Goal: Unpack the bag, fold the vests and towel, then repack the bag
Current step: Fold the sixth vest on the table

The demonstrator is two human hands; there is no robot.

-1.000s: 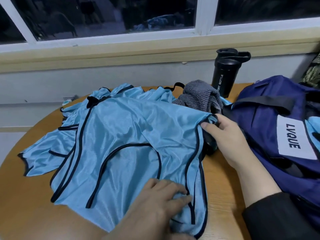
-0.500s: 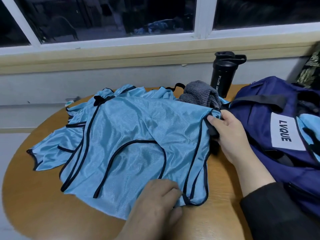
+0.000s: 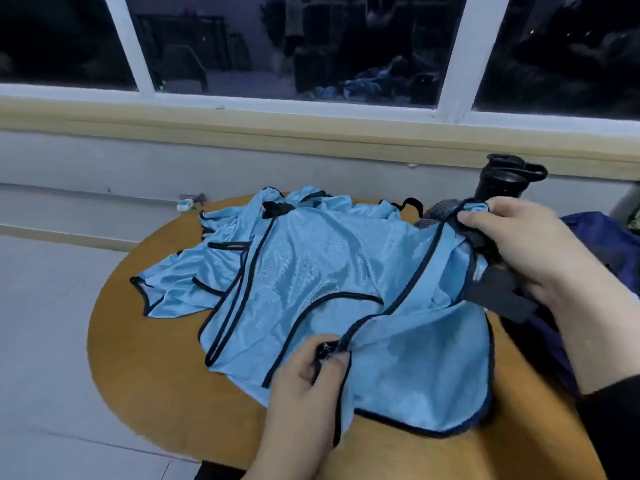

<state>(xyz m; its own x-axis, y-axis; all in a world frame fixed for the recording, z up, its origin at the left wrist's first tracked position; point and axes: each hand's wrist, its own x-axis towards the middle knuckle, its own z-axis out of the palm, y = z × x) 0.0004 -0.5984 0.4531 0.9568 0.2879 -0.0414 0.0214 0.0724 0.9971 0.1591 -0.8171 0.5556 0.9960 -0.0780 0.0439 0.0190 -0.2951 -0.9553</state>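
A light blue vest (image 3: pixel 322 271) with black trim lies on top of a pile of like vests on the round wooden table (image 3: pixel 145 368). My left hand (image 3: pixel 304 386) pinches the vest's black-trimmed corner near the table's front. My right hand (image 3: pixel 530 244) grips the vest's far right corner and holds it lifted above the table. A grey towel (image 3: pixel 438 211) peeks out behind the raised edge. The navy bag (image 3: pixel 609 244) sits at the right, mostly hidden by my right arm.
A black sport bottle (image 3: pixel 502 178) stands at the back right of the table, partly behind my right hand. More blue vests (image 3: pixel 187 285) spread toward the left edge. A wall with a window sill runs behind the table; tiled floor lies to the left.
Both hands have lifted the top vest's right side off the table. My right hand rose and moved back toward the bottle; my left hand now pinches the front corner. The view swung left.
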